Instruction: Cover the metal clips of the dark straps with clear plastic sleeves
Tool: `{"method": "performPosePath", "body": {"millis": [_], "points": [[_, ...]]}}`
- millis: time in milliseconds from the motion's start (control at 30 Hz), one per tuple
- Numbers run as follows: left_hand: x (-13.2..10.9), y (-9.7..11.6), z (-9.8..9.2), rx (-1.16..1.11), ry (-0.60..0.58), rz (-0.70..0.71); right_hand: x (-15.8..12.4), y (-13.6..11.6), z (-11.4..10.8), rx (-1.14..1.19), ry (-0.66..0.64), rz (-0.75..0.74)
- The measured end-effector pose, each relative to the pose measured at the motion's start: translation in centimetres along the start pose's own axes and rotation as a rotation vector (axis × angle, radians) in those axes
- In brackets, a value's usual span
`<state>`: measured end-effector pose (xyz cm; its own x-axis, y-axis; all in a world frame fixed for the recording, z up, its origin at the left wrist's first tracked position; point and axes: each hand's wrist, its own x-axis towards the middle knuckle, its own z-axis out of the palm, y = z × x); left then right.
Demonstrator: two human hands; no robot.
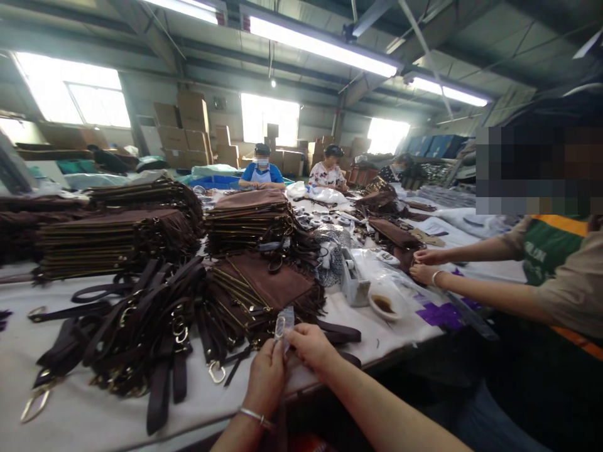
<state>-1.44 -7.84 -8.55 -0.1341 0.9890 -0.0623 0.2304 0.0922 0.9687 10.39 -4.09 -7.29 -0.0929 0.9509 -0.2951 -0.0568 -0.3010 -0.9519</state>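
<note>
At the near table edge, my left hand [269, 371], with a bangle on its wrist, is closed on a metal clasp [280, 328]. A small clear plastic sleeve [289, 317] lies around or against the clasp; which, I cannot tell. My right hand [311, 346] pinches the sleeve from the right side. Just beyond both hands lie brown fringed pouches [277, 279] with gold zips. To the left spreads a heap of dark straps [157, 320] with gold-coloured clasps, one loose clasp end [217, 371] lying close to my left hand.
Tall stacks of pouches [113, 242] stand at the left and middle. A grey box [354, 285] and a white bowl of brown liquid [385, 307] sit to the right. Beside them a co-worker's hands [426, 267] handle a brown piece. More people sit across the table.
</note>
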Motion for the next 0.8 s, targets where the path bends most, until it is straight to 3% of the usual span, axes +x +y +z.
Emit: {"method": "performPosePath", "body": {"millis": [133, 267, 533, 667, 800], "points": [[0.0, 0.1, 0.1, -0.131, -0.031, -0.051, 0.6, 0.1, 1.0, 0.025, -0.011, -0.005], [-0.1, 0.2, 0.0, -0.362, -0.163, -0.204, 1.4, -0.1, 1.7, 0.092, -0.009, 0.029], [0.0, 0.9, -1.1, -0.806, -0.362, -0.424, 1.1, -0.6, 1.0, 0.112, -0.072, 0.113], [0.0, 1.2, -1.4, -0.812, -0.378, -0.458, 1.3, -1.1, 1.0, 0.096, -0.052, 0.130], [0.5, 0.6, -1.5, -0.600, -0.325, -0.403, 1.8, -1.3, 1.4, 0.087, -0.034, 0.114]]}}
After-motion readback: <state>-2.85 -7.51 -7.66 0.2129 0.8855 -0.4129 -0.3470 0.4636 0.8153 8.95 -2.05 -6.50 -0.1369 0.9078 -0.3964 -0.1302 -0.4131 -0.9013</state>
